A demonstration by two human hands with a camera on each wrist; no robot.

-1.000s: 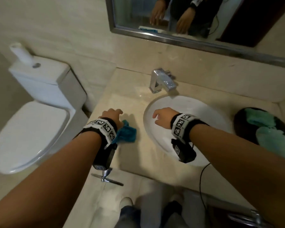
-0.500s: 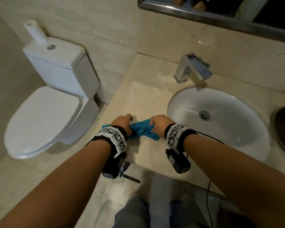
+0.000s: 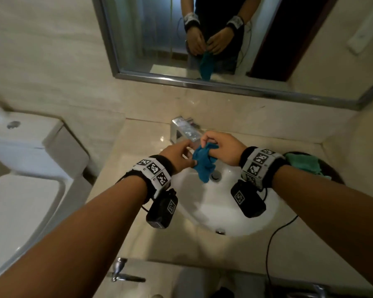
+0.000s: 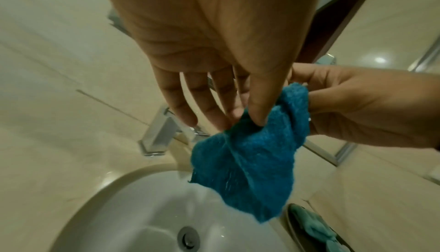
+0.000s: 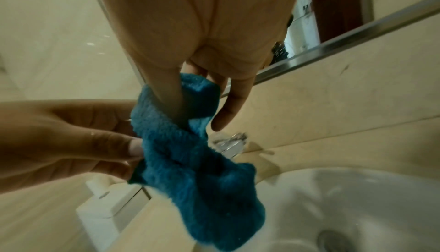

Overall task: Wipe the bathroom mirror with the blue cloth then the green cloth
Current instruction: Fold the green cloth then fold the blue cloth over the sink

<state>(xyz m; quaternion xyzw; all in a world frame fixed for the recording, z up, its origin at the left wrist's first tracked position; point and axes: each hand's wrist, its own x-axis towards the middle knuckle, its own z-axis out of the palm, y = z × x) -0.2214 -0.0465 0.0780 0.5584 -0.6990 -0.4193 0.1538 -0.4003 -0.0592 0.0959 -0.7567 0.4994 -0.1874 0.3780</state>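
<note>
Both hands pinching blue cloth [image 4: 247,160], over sink [image 4: 133,224]

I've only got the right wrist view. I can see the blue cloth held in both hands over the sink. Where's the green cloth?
Observer: The green cloth lies in a dark dish on the counter, right of the sink.
Operator: How does the left hand hold the blue one?
Observer: In the left wrist view, the left hand pinches an edge of the blue cloth with the thumb, and its other fingers are spread straight.
Operator: Is either hand at the mirror?
Observer: No. In the head view, the left hand and the right hand are both low over the sink, well below the mirror, which reflects the cloth dangling from them.
</note>
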